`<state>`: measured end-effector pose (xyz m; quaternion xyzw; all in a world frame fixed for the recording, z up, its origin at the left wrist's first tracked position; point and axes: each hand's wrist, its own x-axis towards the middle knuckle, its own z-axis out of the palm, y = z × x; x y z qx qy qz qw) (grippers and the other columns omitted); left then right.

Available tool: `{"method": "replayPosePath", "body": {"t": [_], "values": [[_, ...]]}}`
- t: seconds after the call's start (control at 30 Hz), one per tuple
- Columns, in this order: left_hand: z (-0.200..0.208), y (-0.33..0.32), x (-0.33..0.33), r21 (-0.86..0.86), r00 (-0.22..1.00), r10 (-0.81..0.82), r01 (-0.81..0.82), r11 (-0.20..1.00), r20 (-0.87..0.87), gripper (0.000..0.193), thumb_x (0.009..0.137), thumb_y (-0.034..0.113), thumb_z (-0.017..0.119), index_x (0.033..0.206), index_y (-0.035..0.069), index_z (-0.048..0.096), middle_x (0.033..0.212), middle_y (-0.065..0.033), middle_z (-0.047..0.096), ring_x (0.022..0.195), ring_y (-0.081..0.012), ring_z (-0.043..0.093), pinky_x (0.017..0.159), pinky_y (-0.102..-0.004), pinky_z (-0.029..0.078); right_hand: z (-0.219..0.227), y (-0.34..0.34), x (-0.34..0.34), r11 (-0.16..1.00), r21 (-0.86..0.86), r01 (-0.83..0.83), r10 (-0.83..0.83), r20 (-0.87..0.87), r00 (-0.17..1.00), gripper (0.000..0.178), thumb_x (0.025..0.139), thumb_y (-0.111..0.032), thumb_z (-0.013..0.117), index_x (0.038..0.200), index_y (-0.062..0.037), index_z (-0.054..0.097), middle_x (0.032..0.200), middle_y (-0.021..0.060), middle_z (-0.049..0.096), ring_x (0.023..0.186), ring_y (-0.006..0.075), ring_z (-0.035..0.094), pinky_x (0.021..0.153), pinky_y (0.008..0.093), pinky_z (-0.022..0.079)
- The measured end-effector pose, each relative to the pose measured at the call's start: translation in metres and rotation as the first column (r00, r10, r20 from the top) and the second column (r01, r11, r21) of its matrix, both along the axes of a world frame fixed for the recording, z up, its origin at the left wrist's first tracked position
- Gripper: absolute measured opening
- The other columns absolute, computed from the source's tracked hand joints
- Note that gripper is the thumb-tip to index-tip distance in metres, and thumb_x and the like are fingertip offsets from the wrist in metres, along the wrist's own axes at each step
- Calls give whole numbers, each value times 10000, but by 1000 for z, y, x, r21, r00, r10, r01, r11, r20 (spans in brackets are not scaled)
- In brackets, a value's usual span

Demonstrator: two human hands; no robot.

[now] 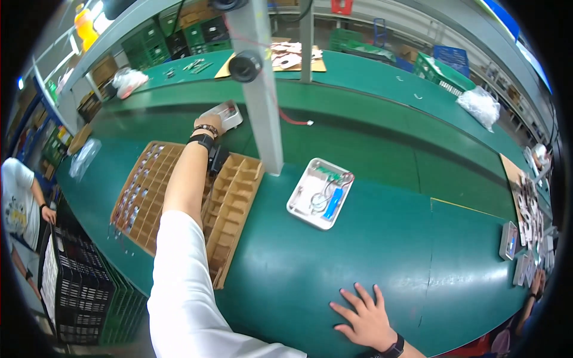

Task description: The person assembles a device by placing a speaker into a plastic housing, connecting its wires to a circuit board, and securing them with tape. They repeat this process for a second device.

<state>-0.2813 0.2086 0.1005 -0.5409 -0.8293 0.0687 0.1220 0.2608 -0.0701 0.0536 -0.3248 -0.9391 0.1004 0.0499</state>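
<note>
At the far side of the bench my left hand [210, 123] is closed on the near edge of a pale plastic housing [229, 114]; what lies inside that housing is hard to make out. My right hand [367, 319] lies flat with spread fingers on the green bench top, holding nothing. Between the hands rests another white open housing [305, 206], apart from both. It contains a green circuit board [329, 175], a blue battery pack [333, 204] and thin wires. Below my left forearm spreads a cardboard divider tray [230, 230], with small parts in its left cells.
A grey metal post [262, 89] rises beyond the bench, with a red cable beside it. Black and green crates [77, 286] stand at left near another person [24, 203]. At far right, a person's hand [538, 280] is near more housings [508, 240].
</note>
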Motion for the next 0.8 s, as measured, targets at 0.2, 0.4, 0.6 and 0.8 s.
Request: {"method": "replayPosePath", "body": {"t": [0.2, 0.4, 0.6, 0.8], "values": [[-20, 7, -9, 19, 982, -173, 175, 984, -78, 238, 808, 167, 614, 1040, 124, 644, 1013, -101, 662, 993, -266, 643, 792, -422, 520, -1, -4, 2, 1000, -3, 18, -18, -6, 1000, 477, 800, -493, 626, 1226, -281, 594, 1349, 23, 468, 1301, 290, 363, 1067, 595, 171], [23, -92, 18, 155, 958, -182, 219, 963, -221, 163, 774, 124, 617, 936, 107, 629, 927, -73, 655, 911, -270, 650, 684, -422, 501, -7, 1, 0, 999, 42, -28, 30, -65, 997, 488, 795, -461, 646, 1241, -273, 579, 1337, 43, 473, 1293, 302, 366, 1053, 594, 196], [69, -232, 118, 449, 751, -597, 653, 609, -282, 147, 744, 122, 658, 791, 67, 529, 710, -103, 558, 683, -305, 601, 574, -413, 463, -22, 1, 0, 955, -295, 43, -199, -524, 828, 567, 743, -322, 733, 1258, -179, 545, 1305, 140, 472, 1279, 326, 372, 1036, 573, 257], [21, -302, 246, 353, 448, -893, 841, 411, -28, 118, 745, 166, 609, 737, 112, 505, 746, -28, 534, 675, -202, 571, 563, -315, 449, -15, -9, 1, 992, 73, 100, -30, -639, 768, 555, 715, -270, 757, 1210, -126, 550, 1252, 161, 482, 1211, 326, 426, 1021, 509, 307]]}}
